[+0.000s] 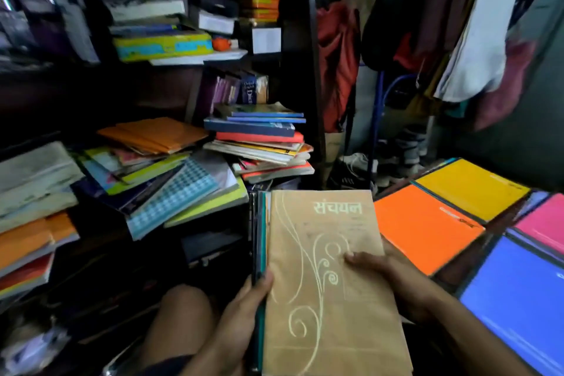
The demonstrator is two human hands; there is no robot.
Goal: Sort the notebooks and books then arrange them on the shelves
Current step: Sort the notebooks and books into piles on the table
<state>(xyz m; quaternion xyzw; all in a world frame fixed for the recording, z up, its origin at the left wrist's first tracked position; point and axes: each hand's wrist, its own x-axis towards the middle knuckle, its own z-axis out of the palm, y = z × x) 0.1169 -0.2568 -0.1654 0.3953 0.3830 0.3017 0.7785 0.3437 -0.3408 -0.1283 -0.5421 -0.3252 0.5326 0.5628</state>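
The left hand (244, 305) has its fingers (259, 285) curled round the left edge of a small stack of books, thumb laid on the tan book (323, 284) that tops it, so they are clamped on the spines. The right hand (387, 281) grips the tan book's right edge, thumb on the cover and the other fingers hidden beneath; it looks ready to lift or slide that one book off the stack (259, 238) below it. Holding the bundle by its spines in one hand leaves the other free to peel the top copy away, which suits sorting one title at a time.

So the tan book lies between the two hands, cover up, its printed title at the far end, and the darker and teal books show only as edges along its left side.

Right of the tan book, flat notebooks are laid out side by side by colour: an orange notebook (427, 226) nearest, a yellow notebook (470, 189) beyond it, a pink notebook (546, 223) and a blue notebook (518, 299) further right. That looks like the sorted area, though what they rest on I cannot tell.

Beyond and left of the tan book, the shelf unit (314, 70) holds untidy leaning heaps (171, 171) and a flat pile (262, 140), seemingly unsorted. Far right of the tan book, clothes (457, 33) hang on a rack.
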